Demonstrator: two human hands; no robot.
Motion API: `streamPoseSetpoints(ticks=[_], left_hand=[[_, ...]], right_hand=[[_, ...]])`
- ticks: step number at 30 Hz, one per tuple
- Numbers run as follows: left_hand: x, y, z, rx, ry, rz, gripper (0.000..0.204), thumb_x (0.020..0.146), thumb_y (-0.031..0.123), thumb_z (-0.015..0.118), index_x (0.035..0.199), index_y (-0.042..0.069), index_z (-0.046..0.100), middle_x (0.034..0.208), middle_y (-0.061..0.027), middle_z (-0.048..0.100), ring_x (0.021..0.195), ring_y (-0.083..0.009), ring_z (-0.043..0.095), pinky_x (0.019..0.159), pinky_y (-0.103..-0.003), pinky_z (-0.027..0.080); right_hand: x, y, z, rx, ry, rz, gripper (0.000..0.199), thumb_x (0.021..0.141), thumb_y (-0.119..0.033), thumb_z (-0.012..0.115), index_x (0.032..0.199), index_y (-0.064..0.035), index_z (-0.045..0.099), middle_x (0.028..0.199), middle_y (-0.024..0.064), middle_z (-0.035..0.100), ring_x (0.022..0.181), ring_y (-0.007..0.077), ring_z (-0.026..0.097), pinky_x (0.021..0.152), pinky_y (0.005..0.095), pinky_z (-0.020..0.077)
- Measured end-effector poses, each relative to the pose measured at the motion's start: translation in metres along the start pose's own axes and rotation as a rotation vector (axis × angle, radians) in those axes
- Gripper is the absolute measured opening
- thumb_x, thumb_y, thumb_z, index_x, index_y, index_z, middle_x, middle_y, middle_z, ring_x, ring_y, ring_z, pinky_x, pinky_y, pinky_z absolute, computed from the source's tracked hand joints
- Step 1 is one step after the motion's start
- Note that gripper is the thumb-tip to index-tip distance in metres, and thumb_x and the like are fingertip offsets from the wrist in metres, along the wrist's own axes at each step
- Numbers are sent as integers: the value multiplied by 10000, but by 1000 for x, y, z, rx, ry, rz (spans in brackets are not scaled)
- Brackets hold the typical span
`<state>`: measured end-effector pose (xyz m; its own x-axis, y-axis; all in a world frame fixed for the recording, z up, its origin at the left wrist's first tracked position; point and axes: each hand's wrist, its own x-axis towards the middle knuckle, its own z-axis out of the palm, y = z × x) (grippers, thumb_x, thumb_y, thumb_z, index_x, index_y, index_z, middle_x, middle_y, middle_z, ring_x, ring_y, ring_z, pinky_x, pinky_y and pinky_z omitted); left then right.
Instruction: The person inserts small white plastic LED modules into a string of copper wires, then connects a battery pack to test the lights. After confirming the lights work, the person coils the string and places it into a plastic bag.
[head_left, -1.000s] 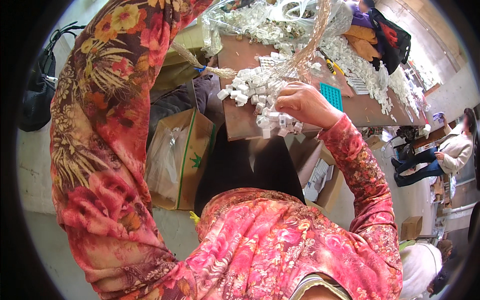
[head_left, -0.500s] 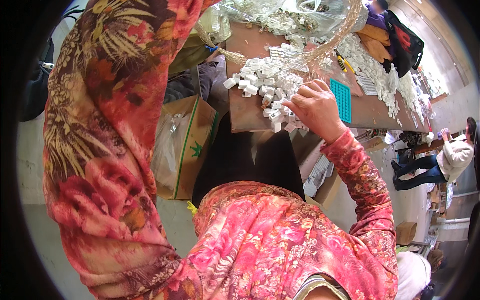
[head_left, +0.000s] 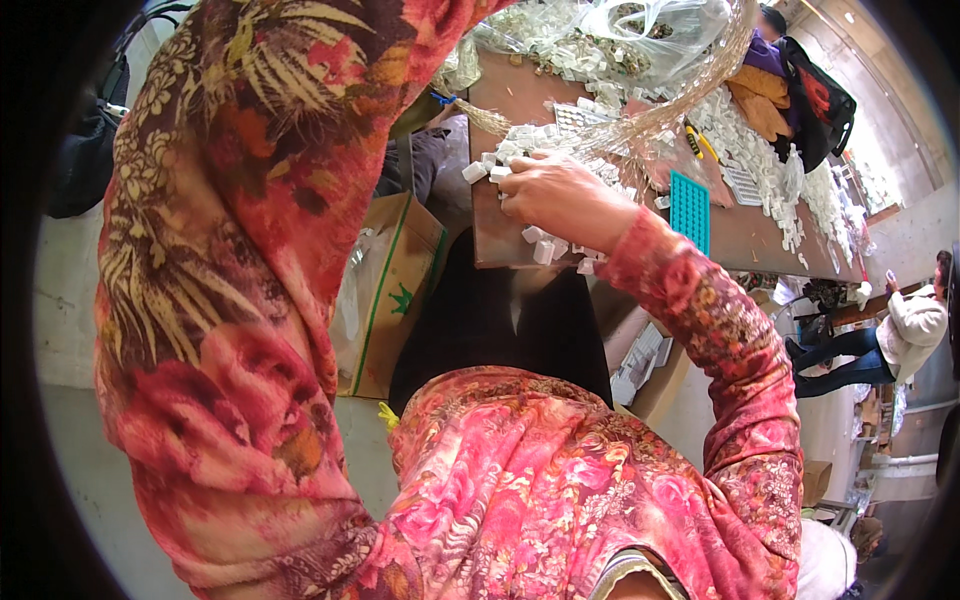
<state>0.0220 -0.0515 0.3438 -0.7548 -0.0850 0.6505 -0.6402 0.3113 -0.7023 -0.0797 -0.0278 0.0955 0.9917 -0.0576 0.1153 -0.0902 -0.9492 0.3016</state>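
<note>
Brown tabletop holds many loose white pieces. Right hand lies curled on a pile near its front edge; grip unclear. Left hand unseen. Most pieces look unsorted.

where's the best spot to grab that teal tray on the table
Probably by the long left edge of the teal tray, coming from the side of the right hand. It lies flat on the brown table with bare wood along that edge, while white plastic pieces crowd its far right side. Fingers could slide under the thin rim there.
</note>
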Motion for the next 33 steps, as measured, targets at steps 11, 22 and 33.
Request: streamPoseSetpoints(ticks=[11, 22, 33], left_hand=[[2, -3, 2, 5, 1, 2, 140, 737, 117, 604, 835, 60, 687, 793, -148, 669, 758, -306, 660, 666, -399, 514], [6, -2, 5, 30, -13, 26, 149, 737, 119, 607, 850, 62, 686, 805, -148, 671, 772, -306, 661, 677, -395, 513], [-8, -17, 19, 41, -43, 29, 158, 738, 120, 610, 865, 65, 686, 816, -147, 673, 786, -305, 662, 688, -391, 513]], right_hand=[[5, -1, 15, -188, -246, 116, 101, 693, -169, 655, 731, -93, 709, 711, 59, 653, 704, 221, 662, 591, 365, 487], [-51, -2, -73, 1284, 660, 496, 109, 902, -84, 601, 981, -27, 649, 922, 67, 669, 852, 134, 646, 726, 287, 523], [-132, 13, -59, 1628, 1657, 490, 228, 937, -54, 559, 1155, 9, 537, 1134, 177, 598, 960, 197, 638, 874, 298, 541]])
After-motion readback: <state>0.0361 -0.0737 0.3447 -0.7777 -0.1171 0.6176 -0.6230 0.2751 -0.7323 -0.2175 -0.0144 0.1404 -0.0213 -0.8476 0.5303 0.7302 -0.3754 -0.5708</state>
